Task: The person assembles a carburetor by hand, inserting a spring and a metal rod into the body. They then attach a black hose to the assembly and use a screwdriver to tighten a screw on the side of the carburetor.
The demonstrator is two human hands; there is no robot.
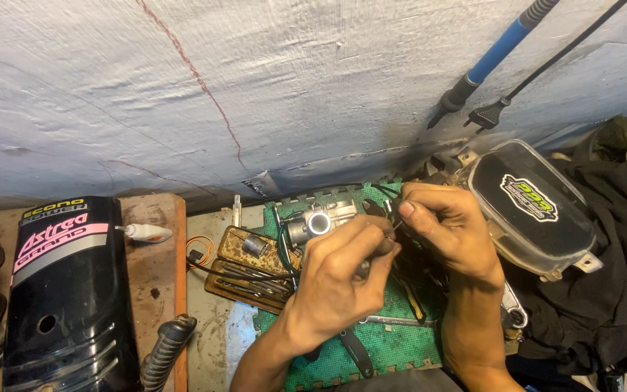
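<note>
Our 2 hands meet over the green mat (393,348): left hand (342,268) and right hand (448,225) pinch shut on a small dark part (390,221), mostly hidden by fingers. A metal carburetor (321,221) sits just behind; tools lie half-covered beneath.

Repair workshop, carburetor (318,221), wrench (514,308), soldering iron (491,58)

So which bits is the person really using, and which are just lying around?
In use: left hand and right hand pinching thin black wires; carburetor just beside them.

Lying about: black fairing panel, clear-lidded case, soldering iron, glue tube, wrench.
</note>
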